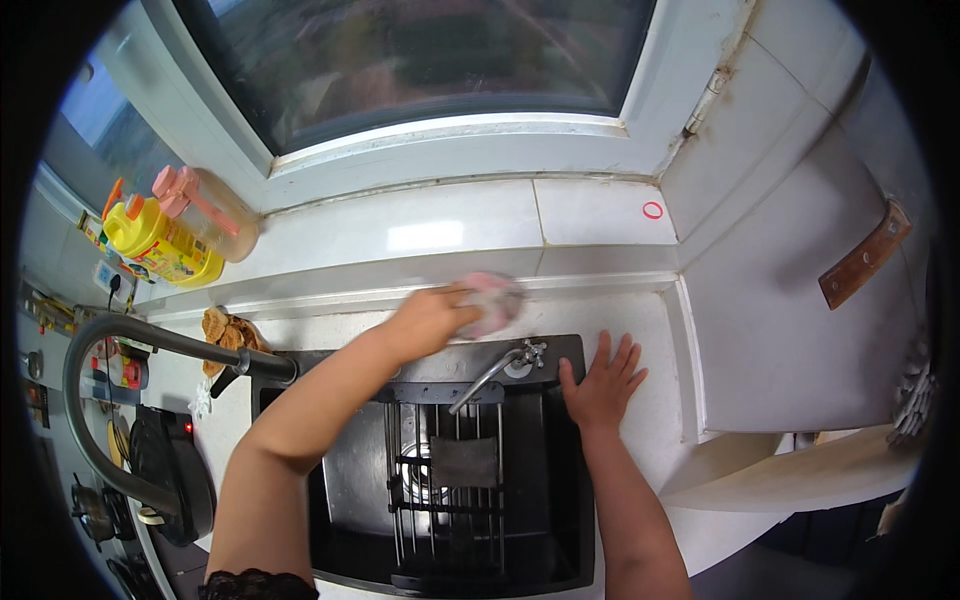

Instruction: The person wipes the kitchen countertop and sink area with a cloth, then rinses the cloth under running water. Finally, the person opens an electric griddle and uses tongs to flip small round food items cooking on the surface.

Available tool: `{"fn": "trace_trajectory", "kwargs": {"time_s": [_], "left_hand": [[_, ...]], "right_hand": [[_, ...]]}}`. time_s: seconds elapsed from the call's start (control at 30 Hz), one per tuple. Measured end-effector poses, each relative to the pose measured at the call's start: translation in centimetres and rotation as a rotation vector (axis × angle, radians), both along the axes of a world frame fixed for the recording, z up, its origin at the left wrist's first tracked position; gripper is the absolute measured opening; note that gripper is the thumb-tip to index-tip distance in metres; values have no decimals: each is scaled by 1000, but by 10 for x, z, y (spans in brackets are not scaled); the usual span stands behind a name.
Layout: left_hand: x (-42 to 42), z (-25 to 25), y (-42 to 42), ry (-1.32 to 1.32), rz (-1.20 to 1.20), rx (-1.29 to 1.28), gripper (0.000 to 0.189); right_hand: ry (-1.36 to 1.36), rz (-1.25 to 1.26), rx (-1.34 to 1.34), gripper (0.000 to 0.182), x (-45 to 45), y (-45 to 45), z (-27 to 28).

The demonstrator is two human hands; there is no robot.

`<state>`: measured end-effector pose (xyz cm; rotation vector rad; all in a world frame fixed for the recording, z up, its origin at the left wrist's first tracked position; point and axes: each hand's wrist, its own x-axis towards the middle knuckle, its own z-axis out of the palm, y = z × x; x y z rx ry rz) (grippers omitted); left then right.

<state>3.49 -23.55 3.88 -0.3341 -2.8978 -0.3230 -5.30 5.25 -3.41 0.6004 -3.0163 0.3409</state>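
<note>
My left hand (427, 322) reaches across the back of the sink and grips a pink and grey cloth (489, 304), blurred by motion. The cloth is at the back strip of the white counter, by the low tiled wall below the windowsill. Palm down, my right hand (604, 386) rests with spread fingers on the counter right of the sink, its thumb at the sink's rim. Below both hands lies the black sink (352, 480). A metal drying rack (448, 517) spans it, with a dark grey rectangular piece (465, 463) on top.
A small chrome tap (491, 379) and a large grey gooseneck faucet (150, 330) rise at the sink's back. Left are a brown cloth (229, 337) and a black electric appliance (169, 472). A yellow jug (161, 240) and pink-lidded bottle (217, 217) stand on the windowsill (322, 244).
</note>
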Motion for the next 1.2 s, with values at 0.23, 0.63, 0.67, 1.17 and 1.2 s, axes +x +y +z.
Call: {"fn": "trace_trajectory", "kwargs": {"time_s": [0.23, 0.63, 0.67, 1.17, 1.2], "left_hand": [[-122, 11, 73, -263, -151, 7, 42], [95, 10, -72, -77, 112, -286, 29], [89, 16, -69, -130, 132, -309, 28], [-114, 2, 75, -91, -144, -130, 33], [-105, -2, 64, -65, -138, -114, 34]], "right_hand": [[0, 23, -9, 82, -1, -1, 4], [-29, 17, -21, 83, 0, -3, 7], [-28, 16, -21, 83, 0, -3, 6], [-57, 15, 4, 84, -1, -4, 9], [-60, 15, 7, 84, -1, -3, 9]]}}
